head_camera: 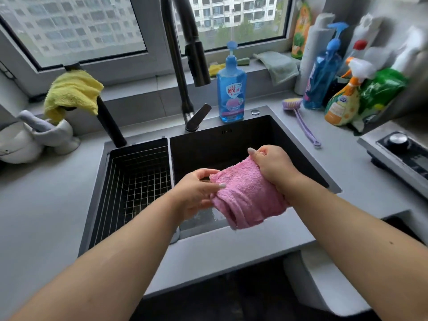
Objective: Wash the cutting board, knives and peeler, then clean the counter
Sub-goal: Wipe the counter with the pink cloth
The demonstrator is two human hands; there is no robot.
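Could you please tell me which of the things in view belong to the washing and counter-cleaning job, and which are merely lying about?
In use:
- pink cloth, gripped by left hand and right hand
- sink
- faucet
- blue dish soap bottle
- counter

Lying about:
- yellow cloth
- purple brush
- orange spray bottle
- green cloth
- wire basket

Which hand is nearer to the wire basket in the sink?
Left. The left hand holds the pink cloth right beside the wire basket; the right hand grips the cloth's far side.
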